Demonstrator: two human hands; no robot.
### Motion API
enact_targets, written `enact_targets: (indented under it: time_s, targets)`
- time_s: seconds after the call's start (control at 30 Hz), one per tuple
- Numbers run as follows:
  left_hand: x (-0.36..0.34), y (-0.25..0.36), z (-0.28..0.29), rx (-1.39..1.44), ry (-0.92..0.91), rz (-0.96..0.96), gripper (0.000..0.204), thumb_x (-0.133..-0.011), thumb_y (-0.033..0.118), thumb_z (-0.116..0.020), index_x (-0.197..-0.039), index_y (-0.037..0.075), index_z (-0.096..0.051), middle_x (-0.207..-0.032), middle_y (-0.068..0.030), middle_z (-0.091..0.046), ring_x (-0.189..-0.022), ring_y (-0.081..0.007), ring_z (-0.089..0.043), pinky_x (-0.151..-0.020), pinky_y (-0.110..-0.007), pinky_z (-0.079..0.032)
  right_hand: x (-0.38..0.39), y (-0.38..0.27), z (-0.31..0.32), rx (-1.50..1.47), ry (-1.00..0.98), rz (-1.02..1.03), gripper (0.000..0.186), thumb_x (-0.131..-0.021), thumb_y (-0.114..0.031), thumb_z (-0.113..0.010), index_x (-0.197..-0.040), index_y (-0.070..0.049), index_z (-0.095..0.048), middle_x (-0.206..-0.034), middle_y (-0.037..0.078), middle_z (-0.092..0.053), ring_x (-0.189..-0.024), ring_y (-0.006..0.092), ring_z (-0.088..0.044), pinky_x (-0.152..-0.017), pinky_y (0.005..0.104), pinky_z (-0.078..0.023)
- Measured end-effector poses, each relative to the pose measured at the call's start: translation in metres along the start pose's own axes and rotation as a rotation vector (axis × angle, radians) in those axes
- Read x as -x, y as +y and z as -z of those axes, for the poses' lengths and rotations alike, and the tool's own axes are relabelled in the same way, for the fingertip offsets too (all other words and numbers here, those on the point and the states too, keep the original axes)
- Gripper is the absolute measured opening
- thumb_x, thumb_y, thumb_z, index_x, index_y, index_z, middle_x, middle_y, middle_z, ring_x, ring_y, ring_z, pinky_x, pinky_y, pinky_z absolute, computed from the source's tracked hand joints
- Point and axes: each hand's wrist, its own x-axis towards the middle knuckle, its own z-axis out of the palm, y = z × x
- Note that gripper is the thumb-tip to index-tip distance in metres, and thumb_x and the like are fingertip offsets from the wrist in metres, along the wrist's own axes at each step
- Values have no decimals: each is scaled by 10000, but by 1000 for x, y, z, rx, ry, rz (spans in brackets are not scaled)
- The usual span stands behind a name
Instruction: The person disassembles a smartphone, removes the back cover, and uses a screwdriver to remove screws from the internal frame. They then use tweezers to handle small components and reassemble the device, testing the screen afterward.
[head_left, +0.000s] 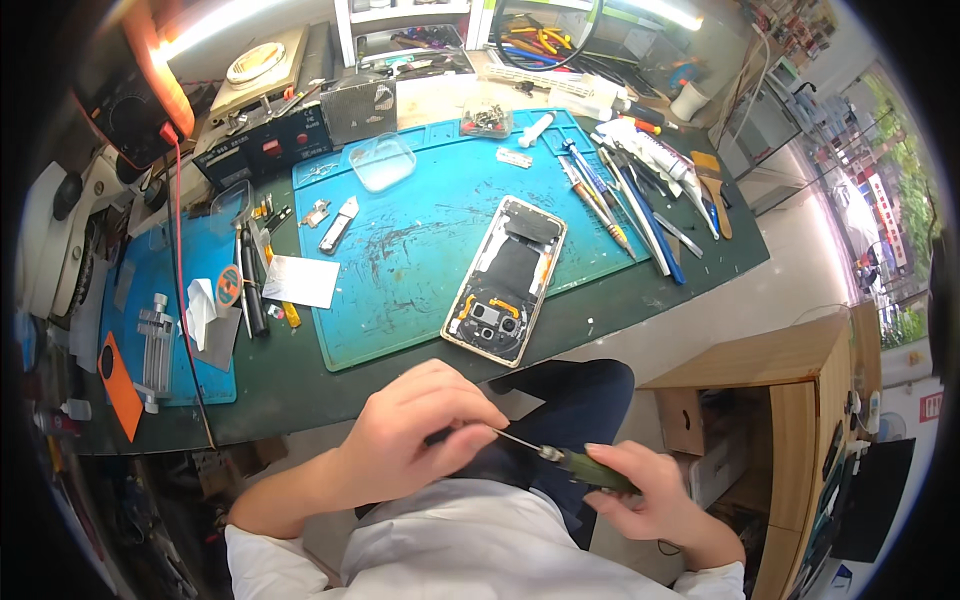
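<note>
In my right hand point(640, 490) is a screwdriver-like tool point(600, 471) with a green handle, a metal collar and a thin shaft. The shaft points left toward my left hand point(415, 430), whose thumb and forefinger close on its tip. Something dark shows under those left fingers, too hidden to name. Both hands are above my lap, in front of the bench edge. Beyond them, an opened smartphone point(505, 280) lies tilted on the blue mat point(400, 290), its camera module and inner parts exposed. Neither hand touches the phone.
Screwdrivers, pens and tweezers point(610, 200) lie right of the phone, beside a brush point(712, 190). A clear plastic box point(383, 162) and a box of small parts point(487, 120) stand farther back. At left are a white card point(301, 281) and a metal clamp point(155, 345). A wooden cabinet point(760, 350) stands at right.
</note>
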Motion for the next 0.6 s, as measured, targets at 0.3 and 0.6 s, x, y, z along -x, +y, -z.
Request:
enact_targets:
  time_s: [0.3,0.6]
  targets:
    - [19,-3,-53,777,40,334,200,-1113,103,-599,-1187,-36,-722,-1199,-91,-618,-943,-121,-659,-795,-241,-591,-13,22,-73,-836,-196,-111,531,-1105,-291,-572,-1553,-19,-486,-1055,86,-695,-905,159,-686,-861,315,-543]
    - [28,1,-90,852,188,476,275,-1141,105,-447,-1130,-45,-677,-1172,-188,-681,-1057,-234,-701,-851,-339,-611,-32,-4,-90,-824,48,-287,340,-1194,-266,-418,-1303,-8,-611,-786,9,-603,-654,73,-516,-580,245,-409]
